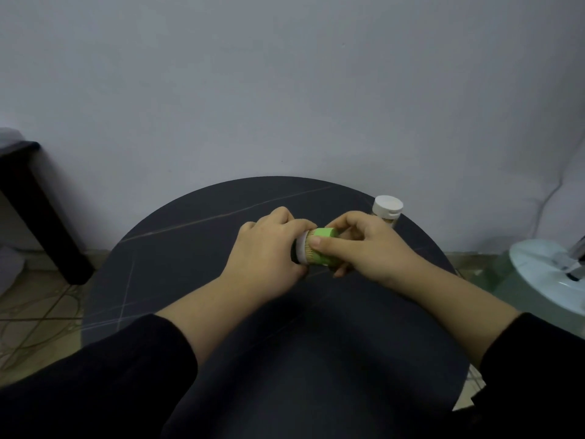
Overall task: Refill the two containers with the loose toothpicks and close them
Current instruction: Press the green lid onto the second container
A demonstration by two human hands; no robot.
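Closing step, I'd say: my left hand (269, 251) grips the white lid (302, 240), my right hand (367, 248) pinches the green container (326, 233); next, seat the lid squarely.

— What's behind?
— A plain pale wall (285, 74), with a thin cable (550, 191) down it at right.
— Furniture?
— A round dark table (190, 248) with pale veins, a black leg (28, 201) at left, and a white round base (544, 274) at right.
— Floor (38, 305)?
— Patterned tiles, dimly lit.
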